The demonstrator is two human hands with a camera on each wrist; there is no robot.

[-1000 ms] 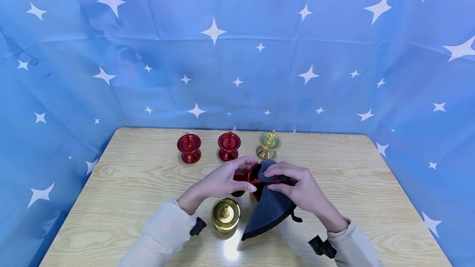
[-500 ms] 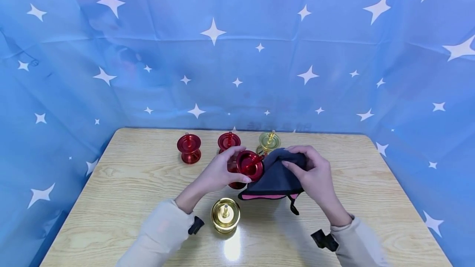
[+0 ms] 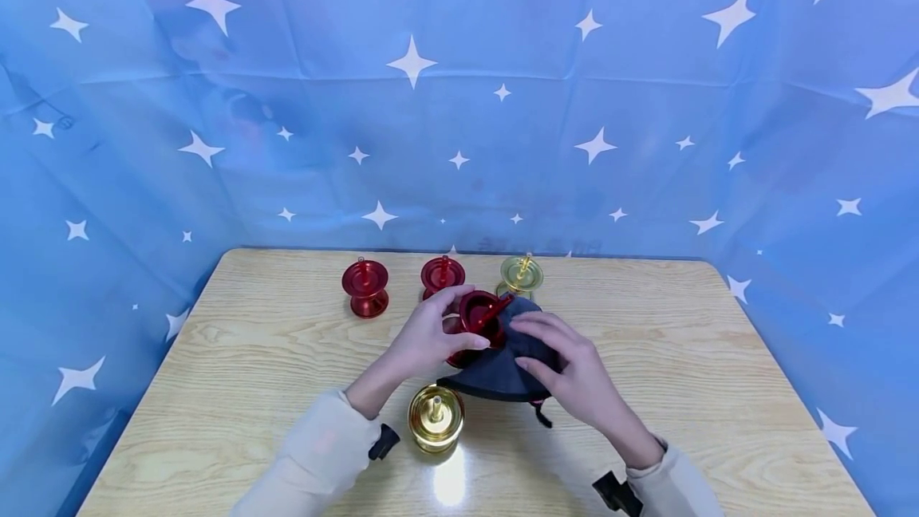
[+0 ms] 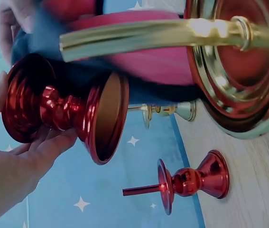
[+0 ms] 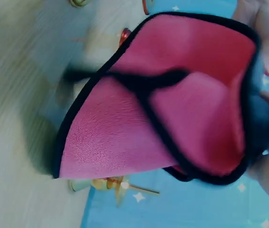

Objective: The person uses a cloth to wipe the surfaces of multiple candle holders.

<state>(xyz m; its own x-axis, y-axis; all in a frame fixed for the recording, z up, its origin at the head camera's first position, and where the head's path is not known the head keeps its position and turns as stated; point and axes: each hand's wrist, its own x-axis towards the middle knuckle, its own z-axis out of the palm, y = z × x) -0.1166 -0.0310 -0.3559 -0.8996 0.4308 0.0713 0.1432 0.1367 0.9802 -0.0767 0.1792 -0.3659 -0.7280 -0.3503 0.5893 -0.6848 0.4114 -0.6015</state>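
Observation:
My left hand (image 3: 431, 333) grips a red metal candle holder (image 3: 475, 309) above the middle of the table, its thin rod slanting toward the right. In the left wrist view this candle holder (image 4: 63, 109) lies sideways between thumb and fingers. My right hand (image 3: 574, 369) pinches a dark grey cloth (image 3: 495, 377) with black edging, which drapes against the held holder's right side. Pink fleece lining (image 5: 101, 133) and a thin black strap (image 5: 139, 80) show in the right wrist view. A gold candle holder (image 3: 436, 413) stands upright below the left hand.
Along the back of the wooden table (image 3: 237, 357) stand a red candle holder (image 3: 368, 286), another red candle holder (image 3: 441, 271) partly behind the left hand, and a gold candle holder (image 3: 522, 271). A blue star-patterned curtain (image 3: 459, 118) hangs behind.
The right hand pulled the cloth away to the right and up, then brought it back against the held candle holder. The left hand raised the holder slightly and turned its dish upward.

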